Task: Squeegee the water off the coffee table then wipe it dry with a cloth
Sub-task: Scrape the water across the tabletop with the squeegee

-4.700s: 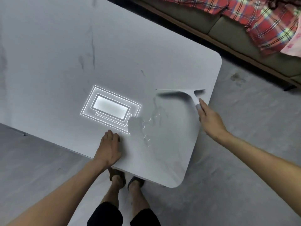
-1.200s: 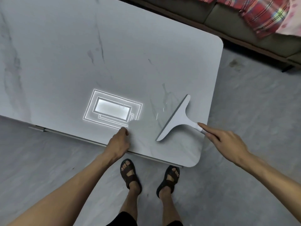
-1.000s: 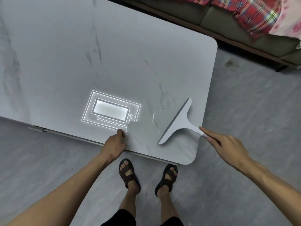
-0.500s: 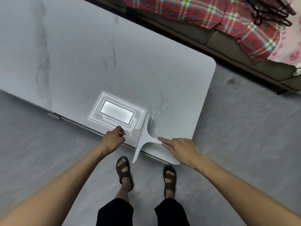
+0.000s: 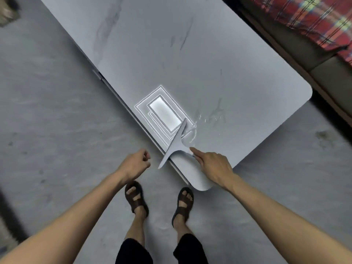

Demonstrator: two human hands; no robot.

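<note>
A grey marble-patterned coffee table (image 5: 219, 60) runs diagonally across the view. My right hand (image 5: 213, 164) grips the handle of a white squeegee (image 5: 176, 142), index finger stretched along it. The blade lies across the table's near edge, and its lower end hangs past the edge over the floor. Streaks and beads of water (image 5: 207, 121) glisten just right of the blade. My left hand (image 5: 136, 164) hovers off the table over the floor, with its fingers loosely curled and holding nothing. No cloth is in view.
A bright ceiling-light reflection (image 5: 164, 113) sits on the tabletop by the blade. A sofa (image 5: 327, 77) with a red plaid blanket (image 5: 312, 14) stands behind the table at the right. My sandalled feet (image 5: 160, 201) stand on the grey floor by the table's near corner.
My right hand has swept the squeegee left and toward the near edge, pushing water along. My left hand has lifted off the table edge. The view has swung round.
</note>
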